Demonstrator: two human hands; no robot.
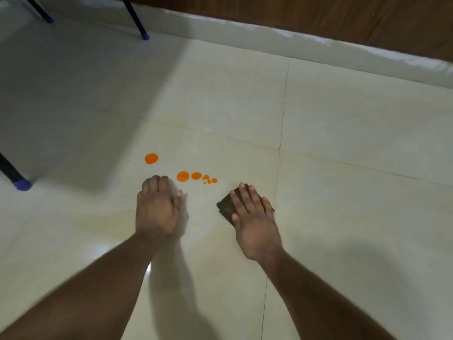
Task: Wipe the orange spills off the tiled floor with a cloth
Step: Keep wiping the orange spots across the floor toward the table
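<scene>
Several orange spills (186, 174) sit on the pale tiled floor (343, 192), bright and round-edged, and still unwiped. The largest separate drop (151, 158) lies farthest from the cloth; nearer the cloth, two medium drops run into a cluster of tiny dots that ends a little short of it. The cloth (226, 206) is dark brown, folded into a small flat pad, and lies on the floor to the right of the spills, not touching them. The right hand (252, 217) presses down flat on the cloth, fingers spread and extended, palm covering most of it rather than gripping it. The left hand (158, 207) rests on the bare floor on the far side of the spills from the cloth, fingers curled under loosely, holding nothing. Blue-tipped furniture legs (144, 35) stand well beyond the spills.
</scene>
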